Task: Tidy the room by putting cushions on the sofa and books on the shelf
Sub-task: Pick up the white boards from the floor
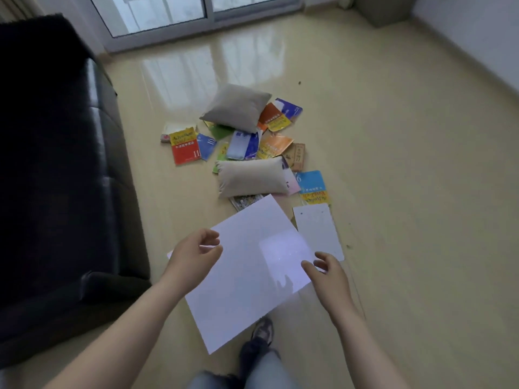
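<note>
- Person's jeans leg (264, 366) and dark shoe (262, 329) at bottom centre, standing on the beige floor (407, 178).
- Left hand (193, 254) over the left edge of a big white sheet (247, 282); grip loose, fingers half curled with a gap to the thumb, nothing visibly pinched.
- Right hand (328, 273) at the sheet's right corner; grip loose, fingers spread and slightly bent, holding nothing I can see.
- Can't tell whether the sheet lies flat on the floor or is lifted.
- Smaller white board (318, 231) just right of the sheet, flat on the floor.
- Black leather sofa (56, 164) along the left side of the room.
- Patterned book (244, 200) partly under the sheet's far corner.
- Beige cushion (250, 176) on the floor just beyond the sheet, lying on top of several books.
- Blue-and-yellow book (313, 186) just right of that cushion.
- Scatter of books past it: red-and-yellow book (184, 147) at left, blue book (206, 146) touching it, orange book (273, 146) towards the right.
- Grey cushion (236, 108) at the far end of the pile, resting on books, tilted.
- Sliding glass door (163, 12) at the far wall.
</note>
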Tool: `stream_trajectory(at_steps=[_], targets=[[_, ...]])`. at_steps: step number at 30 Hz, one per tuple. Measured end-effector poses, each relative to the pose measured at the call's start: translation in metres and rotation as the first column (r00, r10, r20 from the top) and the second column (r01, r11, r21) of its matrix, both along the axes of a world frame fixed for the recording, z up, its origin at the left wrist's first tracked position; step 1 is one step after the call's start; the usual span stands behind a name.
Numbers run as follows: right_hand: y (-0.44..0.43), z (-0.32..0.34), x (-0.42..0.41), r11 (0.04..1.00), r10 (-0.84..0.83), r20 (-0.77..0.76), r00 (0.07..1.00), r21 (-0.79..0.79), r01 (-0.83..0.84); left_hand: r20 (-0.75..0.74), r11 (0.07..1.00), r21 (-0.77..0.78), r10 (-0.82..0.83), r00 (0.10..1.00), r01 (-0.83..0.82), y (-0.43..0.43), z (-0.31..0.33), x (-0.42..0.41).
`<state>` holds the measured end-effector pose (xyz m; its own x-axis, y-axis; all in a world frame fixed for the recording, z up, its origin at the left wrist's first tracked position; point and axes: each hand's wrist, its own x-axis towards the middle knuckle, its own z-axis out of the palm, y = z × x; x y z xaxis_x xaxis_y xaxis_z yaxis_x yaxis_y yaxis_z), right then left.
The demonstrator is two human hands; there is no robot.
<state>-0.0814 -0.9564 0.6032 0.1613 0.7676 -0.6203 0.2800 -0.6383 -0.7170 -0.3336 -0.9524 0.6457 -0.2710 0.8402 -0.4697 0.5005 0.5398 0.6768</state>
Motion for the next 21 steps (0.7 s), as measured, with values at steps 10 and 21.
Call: stream_trajectory(at_steps=[10, 21], targets=[[-0.024, -0.024, 0.000, 0.959, -0.262, -0.013, 0.965, -0.117, 0.259, 0.024, 0.952, -0.084, -0.292, 0.956, 0.293, 0.042, -0.026, 0.022], [-0.044, -0.070, -0.085, 0.823, -0.511, 0.098, 0.854, -0.232, 0.519, 0.013, 0.785, -0.195, -0.597, 0.802, 0.588, 0.105, -0.096, -0.048]])
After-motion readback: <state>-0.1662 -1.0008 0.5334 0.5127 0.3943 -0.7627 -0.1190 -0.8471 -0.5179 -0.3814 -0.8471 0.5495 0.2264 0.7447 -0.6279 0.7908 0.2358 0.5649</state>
